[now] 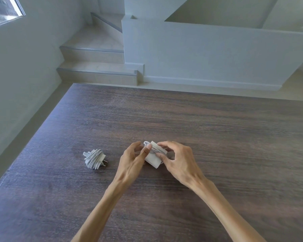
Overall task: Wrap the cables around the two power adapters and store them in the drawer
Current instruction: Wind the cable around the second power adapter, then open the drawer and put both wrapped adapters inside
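Both forearms reach in from the bottom edge over a dark wood-grain table (217, 130). Left hand (132, 164) and right hand (177, 160) meet at table centre, both closed on a white power adapter (153, 158) held between them, just above or on the tabletop, can't tell which. Left thumb and fingers pinch its left side; right fingers curl over the top and right side. Its cable (148, 144) is looped around the block, a few turns visible at the far end. Left of the hands, apart from them, a second adapter (94, 158) lies on the table, cable fully wound, prongs pointing right. Beyond the table: tiled steps (94, 67), white walls.
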